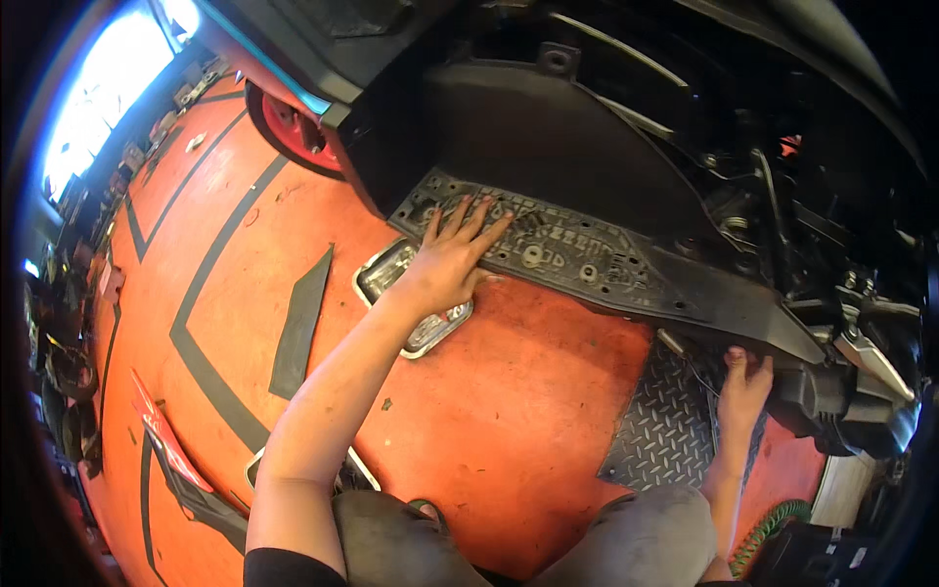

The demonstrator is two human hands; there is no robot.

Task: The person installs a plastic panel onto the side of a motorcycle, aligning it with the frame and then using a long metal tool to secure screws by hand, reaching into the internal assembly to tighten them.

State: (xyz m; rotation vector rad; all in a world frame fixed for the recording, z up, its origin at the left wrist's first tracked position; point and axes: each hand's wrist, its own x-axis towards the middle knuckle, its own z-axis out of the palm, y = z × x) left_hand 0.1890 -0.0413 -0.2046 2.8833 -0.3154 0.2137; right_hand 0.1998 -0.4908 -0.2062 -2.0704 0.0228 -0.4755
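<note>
A black plastic footboard panel (pixel 567 256) of a scooter runs across the upper right, its top dusty and dotted with screw holes. Flat on the panel's left part lies my left hand (pixel 452 256), fingers spread, holding nothing. At the lower edge of the panel's right end, my right hand (pixel 745 386) closes on the edge with thumb and fingers; some fingertips are hidden. Below my left wrist, a metal tray (pixel 430 338) sits on the floor, partly covered by my forearm.
A red wheel (pixel 296 130) shows at the upper left. On the orange floor (pixel 509 391) lie a dark flat strip (pixel 301 323), a red and black fairing piece (pixel 181 460) and a tread-plate mat (pixel 665 421). A green coiled hose (pixel 773 528) is at the lower right.
</note>
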